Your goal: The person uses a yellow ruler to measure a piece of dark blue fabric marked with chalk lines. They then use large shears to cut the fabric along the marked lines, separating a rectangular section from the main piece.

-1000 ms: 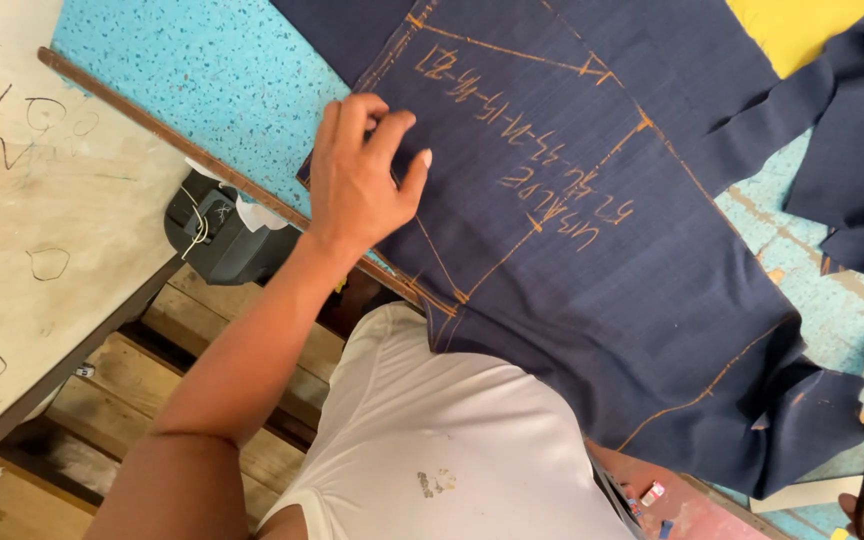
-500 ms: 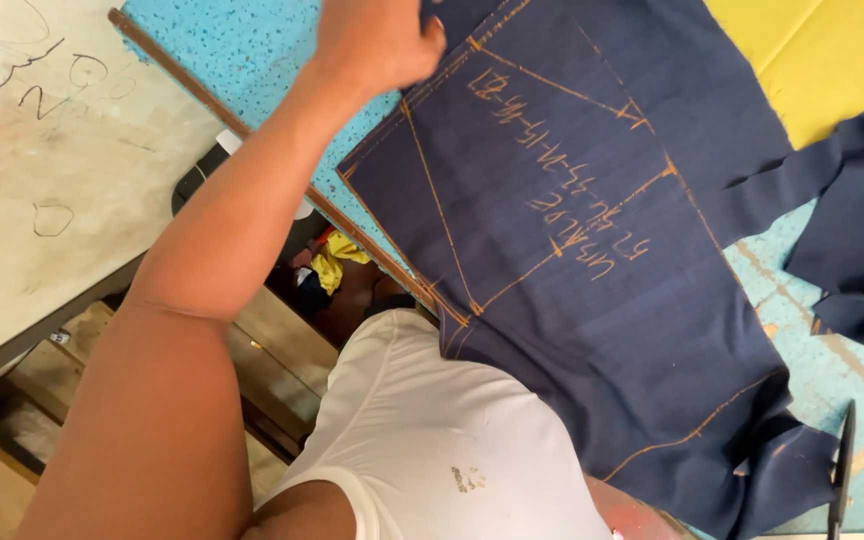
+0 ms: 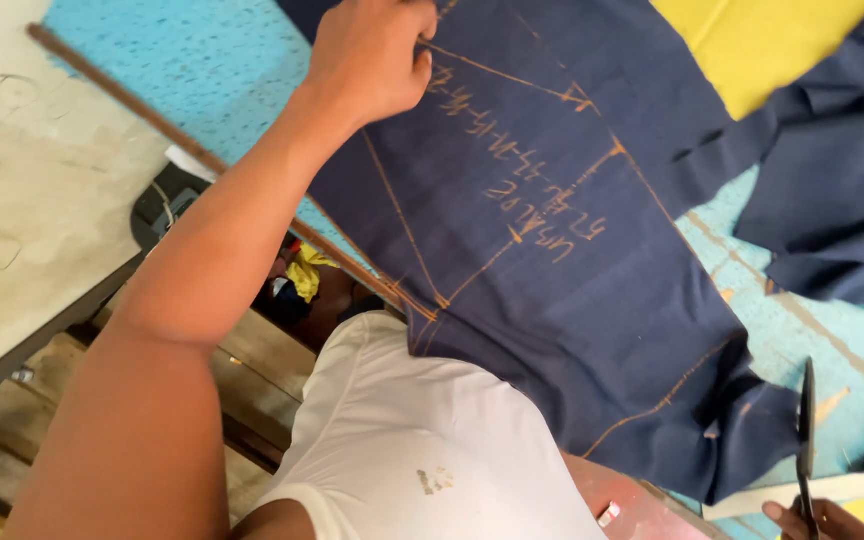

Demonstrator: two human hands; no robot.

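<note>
A dark navy cloth [image 3: 552, 300] marked with orange chalk lines and writing lies spread over a turquoise table [image 3: 182, 80]. My left hand [image 3: 372, 60] reaches far across it and pinches the cloth near its upper edge, fingers closed on the fabric. My right hand [image 3: 817, 520] shows only at the bottom right corner, gripping black scissors [image 3: 807, 440] that point upward beside the cloth's lower right edge.
A yellow fabric piece [image 3: 752, 50] lies at the top right, with another navy piece [image 3: 842, 200] beside it. A pale scribbled board [image 3: 22, 190] sits at the left. Wooden slats [image 3: 252, 380] and clutter show below the table edge.
My left hand has moved from the cloth's left edge up toward its far edge. The view has shifted, and the scissors have come further into sight at the lower right.
</note>
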